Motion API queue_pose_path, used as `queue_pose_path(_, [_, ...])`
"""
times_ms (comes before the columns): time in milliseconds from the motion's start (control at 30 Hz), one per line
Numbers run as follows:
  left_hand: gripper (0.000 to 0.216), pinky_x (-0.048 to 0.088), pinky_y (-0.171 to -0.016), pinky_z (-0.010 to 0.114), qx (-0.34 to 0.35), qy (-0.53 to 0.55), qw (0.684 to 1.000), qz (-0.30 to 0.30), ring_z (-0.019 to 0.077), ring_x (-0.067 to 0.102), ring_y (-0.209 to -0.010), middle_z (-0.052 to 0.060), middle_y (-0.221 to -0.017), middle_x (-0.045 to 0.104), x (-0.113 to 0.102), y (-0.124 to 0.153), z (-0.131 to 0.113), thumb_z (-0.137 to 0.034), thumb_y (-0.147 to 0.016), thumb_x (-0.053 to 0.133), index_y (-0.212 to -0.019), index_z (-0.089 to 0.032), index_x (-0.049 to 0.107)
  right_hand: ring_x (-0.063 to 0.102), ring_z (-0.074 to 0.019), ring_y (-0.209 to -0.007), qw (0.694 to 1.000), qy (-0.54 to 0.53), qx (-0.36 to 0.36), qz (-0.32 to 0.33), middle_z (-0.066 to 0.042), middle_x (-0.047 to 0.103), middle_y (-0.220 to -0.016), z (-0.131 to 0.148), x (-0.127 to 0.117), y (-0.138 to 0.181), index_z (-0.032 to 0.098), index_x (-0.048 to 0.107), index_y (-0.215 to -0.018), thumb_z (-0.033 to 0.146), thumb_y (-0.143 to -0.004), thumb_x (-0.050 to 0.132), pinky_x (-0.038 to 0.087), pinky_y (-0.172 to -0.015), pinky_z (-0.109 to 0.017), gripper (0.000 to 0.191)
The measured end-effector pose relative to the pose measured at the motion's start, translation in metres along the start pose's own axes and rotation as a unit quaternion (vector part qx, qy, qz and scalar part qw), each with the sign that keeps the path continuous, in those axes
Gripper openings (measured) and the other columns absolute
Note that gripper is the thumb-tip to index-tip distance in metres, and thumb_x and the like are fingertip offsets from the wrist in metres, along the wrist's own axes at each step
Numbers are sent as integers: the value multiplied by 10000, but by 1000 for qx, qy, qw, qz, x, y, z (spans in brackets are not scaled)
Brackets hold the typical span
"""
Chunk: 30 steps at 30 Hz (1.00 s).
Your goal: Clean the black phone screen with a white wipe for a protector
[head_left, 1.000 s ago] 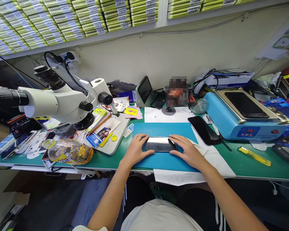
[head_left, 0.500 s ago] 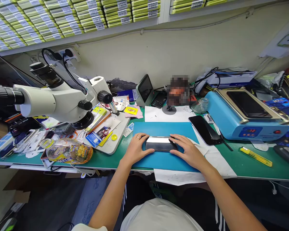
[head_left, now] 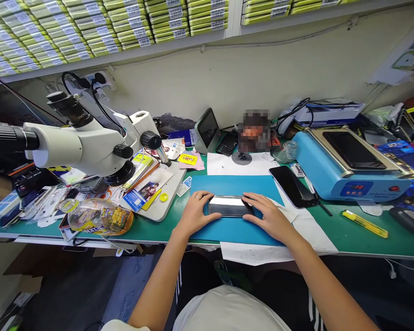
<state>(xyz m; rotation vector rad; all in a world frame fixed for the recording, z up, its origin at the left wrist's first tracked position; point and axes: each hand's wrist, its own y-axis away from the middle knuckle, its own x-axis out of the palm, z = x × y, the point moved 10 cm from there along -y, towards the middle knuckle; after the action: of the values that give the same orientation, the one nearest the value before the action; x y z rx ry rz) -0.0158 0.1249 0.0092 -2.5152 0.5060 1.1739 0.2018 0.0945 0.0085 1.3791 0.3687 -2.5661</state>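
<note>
A dark, glossy smartphone (head_left: 230,210) lies sideways on a blue mat (head_left: 234,184), a bright white reflection across its upper half. My left hand (head_left: 197,212) grips its left end, fingers along the far edge and thumb on the near corner. At the other end my right hand (head_left: 267,215) holds it the same way, with fingers at the far corner and thumb at the near edge. The fingertips partly cover both ends of the phone.
A microscope (head_left: 79,142) stands left, above packets and a plastic bottle (head_left: 100,216). Right of the mat lie another phone (head_left: 291,186), a yellow cutter (head_left: 365,224) and a blue heating machine (head_left: 345,170) bearing a dark phone. White paper (head_left: 312,230) sticks out under the mat.
The camera view has shifted very slightly. Both hands and the phone stay in the same place on the mat.
</note>
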Motion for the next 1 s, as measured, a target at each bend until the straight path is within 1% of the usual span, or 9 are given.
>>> queue_pose_path(167, [570, 453, -1099, 466, -3, 7, 1000, -3, 310, 518, -1305, 78, -1370, 583, -2, 0, -2, -515, -869, 734, -1357, -268, 577, 469, -347, -1430, 1000, 6, -2, 0, -57, 539, -1538, -1, 0, 1, 329, 579, -1439, 615, -936, 555, 370, -1182, -613, 579])
queue_pose_path(333, [559, 467, -1074, 464, -8, 11, 1000, 3, 308, 524, -1287, 86, -1357, 585, -1, 0, -4, -505, -876, 727, -1350, -251, 575, 472, -348, -1429, 1000, 9, -5, 0, -59, 536, -1540, -1, -1, 1, 337, 575, -1443, 608, -940, 557, 375, -1177, -616, 572])
queue_pose_path(533, [545, 463, -1086, 466, -1, 14, 1000, -6, 307, 534, -1286, 75, -1353, 584, -1, 0, -4, -497, -864, 741, -1332, -268, 585, 449, -336, -1448, 1000, 11, 5, 13, -62, 506, -1564, -1, 1, 1, 305, 557, -1460, 644, -948, 512, 338, -1203, -613, 616])
queue_pose_path(633, [544, 464, -1082, 462, -3, 14, 1000, -4, 304, 531, -1284, 75, -1347, 584, 0, 0, -3, -492, -863, 742, -1331, -265, 583, 435, -336, -1457, 1000, 12, 7, 18, -54, 499, -1570, -2, 2, 2, 310, 552, -1464, 644, -948, 511, 327, -1210, -614, 616])
queue_pose_path(833, [541, 474, -1066, 459, -3, 9, 1000, 0, 308, 537, -1279, 76, -1350, 584, 0, 0, -2, -543, -881, 705, -1335, -277, 580, 427, -339, -1463, 1000, 7, 15, 17, -43, 495, -1574, -5, 3, 2, 329, 547, -1466, 643, -944, 519, 318, -1218, -611, 610])
queue_pose_path(1000, [540, 463, -1081, 463, -2, 8, 1000, -2, 306, 534, -1281, 75, -1344, 588, 0, -1, -3, -519, -876, 720, -1329, -262, 579, 417, -339, -1469, 1000, 7, 11, 16, -43, 485, -1581, -4, 2, 3, 334, 523, -1483, 643, -943, 523, 311, -1218, -620, 623])
